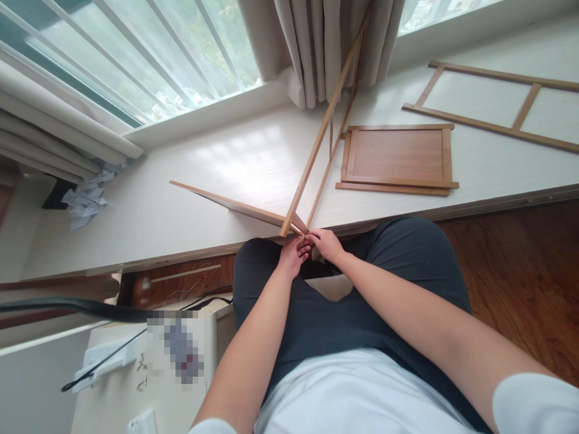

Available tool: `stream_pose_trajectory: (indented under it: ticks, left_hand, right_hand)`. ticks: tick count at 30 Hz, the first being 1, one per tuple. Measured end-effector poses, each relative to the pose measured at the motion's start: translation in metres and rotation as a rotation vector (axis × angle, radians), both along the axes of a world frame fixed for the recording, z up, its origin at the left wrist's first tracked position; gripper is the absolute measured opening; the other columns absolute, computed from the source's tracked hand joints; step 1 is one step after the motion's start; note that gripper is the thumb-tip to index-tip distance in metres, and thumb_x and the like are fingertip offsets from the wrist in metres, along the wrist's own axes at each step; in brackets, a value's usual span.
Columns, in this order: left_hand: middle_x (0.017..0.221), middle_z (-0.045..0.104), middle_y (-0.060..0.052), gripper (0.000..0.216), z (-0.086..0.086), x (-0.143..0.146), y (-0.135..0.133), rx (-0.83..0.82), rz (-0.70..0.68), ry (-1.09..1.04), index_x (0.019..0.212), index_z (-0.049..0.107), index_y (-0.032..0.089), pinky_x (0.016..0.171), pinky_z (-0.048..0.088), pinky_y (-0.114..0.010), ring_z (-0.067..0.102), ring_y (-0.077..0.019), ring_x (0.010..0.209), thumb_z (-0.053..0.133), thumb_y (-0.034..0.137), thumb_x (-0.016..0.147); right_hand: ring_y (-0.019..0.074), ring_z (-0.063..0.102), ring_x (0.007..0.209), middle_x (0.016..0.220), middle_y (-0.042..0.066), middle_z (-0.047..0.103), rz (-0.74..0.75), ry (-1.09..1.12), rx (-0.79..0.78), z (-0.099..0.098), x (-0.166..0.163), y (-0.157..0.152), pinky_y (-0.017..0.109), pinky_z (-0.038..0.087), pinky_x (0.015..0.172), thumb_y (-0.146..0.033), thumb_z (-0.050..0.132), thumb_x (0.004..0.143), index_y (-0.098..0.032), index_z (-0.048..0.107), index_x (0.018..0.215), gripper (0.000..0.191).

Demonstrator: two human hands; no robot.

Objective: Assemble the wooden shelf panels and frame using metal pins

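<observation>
"Currently, how far along is the work; what stands brought together?"

"One tall wooden frame point(313, 158) stands tilted, its far end seen against the curtain point(307, 54); a panel point(253, 213), viewed nearly edge-on, reaches out to the left of that frame and meets its near end; I judge this an early stage, with one corner in hand; whether that corner is fastened cannot be told."

"And the hands?"

"The left hand point(293, 256) is half-curled at the near end of the tall wooden frame, fingertips about the meeting corner; whether it has a firm hold cannot be told; the right hand point(325, 244), on the right of that same end, has thumb and forefinger pinched on a rail tip; any small part between them is hidden."

"What remains outstanding?"

"Just right of the tall wooden frame, a stack of panels point(398, 154) lies flat on the ledge point(136, 223), at least two deep by its edges; farther right of it, a second frame point(527, 107) with crossbars lies flat, partly out of view; both appear unattached; to its left and nearer the wearer, small pieces point(142, 383) rest on a side table point(167, 410); their kind is too small to certify."
</observation>
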State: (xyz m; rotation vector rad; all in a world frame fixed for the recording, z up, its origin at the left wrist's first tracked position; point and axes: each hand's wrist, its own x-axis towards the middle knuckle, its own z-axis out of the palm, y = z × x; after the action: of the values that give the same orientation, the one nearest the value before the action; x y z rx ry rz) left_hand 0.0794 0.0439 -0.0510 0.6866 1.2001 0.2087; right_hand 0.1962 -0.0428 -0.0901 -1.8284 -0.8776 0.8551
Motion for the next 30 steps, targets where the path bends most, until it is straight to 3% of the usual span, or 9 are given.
stream_pose_trajectory:
  ticks: [12, 20, 25, 30]
  left_hand:
    - [0.088, 0.074, -0.005, 0.017, -0.001, 0.000, 0.001, -0.026, 0.017, -0.001, 0.093, 0.068, 0.019, 0.063, 0.042, -0.025, 0.063, -0.0122, 0.068, 0.071, 0.032, 0.082]
    - [0.086, 0.073, -0.005, 0.014, 0.001, 0.002, 0.003, -0.066, 0.050, -0.022, 0.089, 0.067, 0.017, 0.062, 0.043, -0.025, 0.063, -0.0122, 0.067, 0.069, 0.029, 0.082]
    - [0.085, 0.074, -0.005, 0.010, 0.003, 0.004, 0.004, -0.096, 0.071, -0.061, 0.087, 0.067, 0.018, 0.063, 0.044, -0.025, 0.065, -0.0128, 0.068, 0.069, 0.026, 0.082]
    - [0.090, 0.076, -0.007, 0.005, 0.005, 0.005, 0.004, -0.121, 0.057, -0.086, 0.086, 0.067, 0.017, 0.063, 0.045, -0.025, 0.066, -0.0129, 0.070, 0.067, 0.021, 0.083]
  right_hand:
    - [0.0193, 0.065, 0.077, 0.080, 0.002, 0.075, -0.008, 0.060, 0.002, 0.001, 0.003, 0.000, 0.028, 0.045, 0.076, -0.037, 0.057, 0.092, -0.024, 0.075, 0.086, 0.022]
    - [0.0168, 0.059, 0.066, 0.067, 0.000, 0.068, -0.014, 0.026, -0.090, 0.011, 0.007, -0.004, 0.026, 0.039, 0.065, -0.032, 0.048, 0.094, -0.021, 0.069, 0.081, 0.027]
    - [0.0165, 0.060, 0.069, 0.072, -0.001, 0.069, 0.033, 0.067, -0.218, 0.014, 0.011, -0.009, 0.024, 0.041, 0.065, -0.018, 0.050, 0.085, -0.021, 0.068, 0.097, 0.022]
    - [0.0162, 0.065, 0.081, 0.093, 0.004, 0.075, 0.087, 0.051, -0.198, 0.020, 0.013, -0.019, 0.025, 0.045, 0.076, -0.011, 0.039, 0.093, -0.018, 0.060, 0.118, 0.034]
